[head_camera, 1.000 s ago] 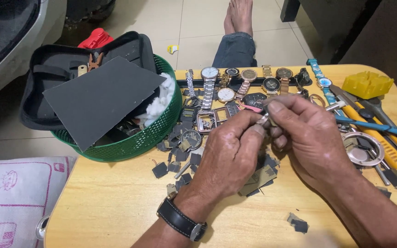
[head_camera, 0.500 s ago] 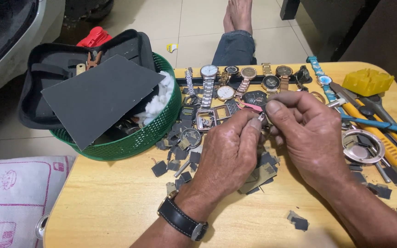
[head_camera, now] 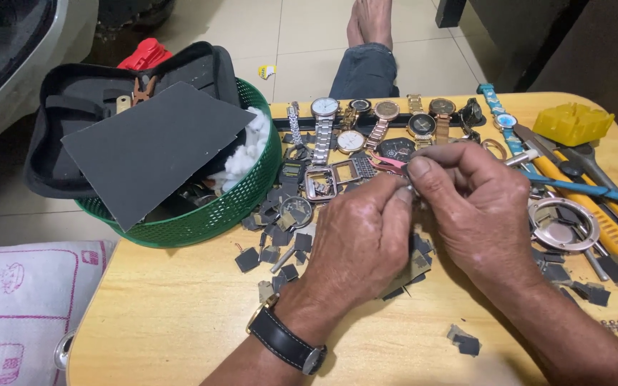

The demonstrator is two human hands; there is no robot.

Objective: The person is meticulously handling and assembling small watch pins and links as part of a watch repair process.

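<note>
Both hands meet over the middle of the wooden table (head_camera: 180, 322). My left hand (head_camera: 363, 239), with a black-strapped watch on its wrist, pinches a small metal part (head_camera: 410, 189) at its fingertips. My right hand (head_camera: 477, 207) is closed against that part and grips a thin metal tool (head_camera: 520, 159), whose end sticks out past the knuckles. The fingers hide most of the part. Just beyond the fingertips lies a pink-handled piece (head_camera: 393, 163).
A green basket (head_camera: 252, 193) on the left holds a black case (head_camera: 73, 121), a dark sheet (head_camera: 151, 150) and cotton. A row of wristwatches (head_camera: 366, 114) lies at the back. Hand tools (head_camera: 588, 189), a yellow block (head_camera: 572, 123) and a round metal ring (head_camera: 563, 225) lie right; several grey squares (head_camera: 280, 250) are scattered.
Both hands stay pressed together on the small part, with only slight finger movement. Nothing was picked up or put down.
</note>
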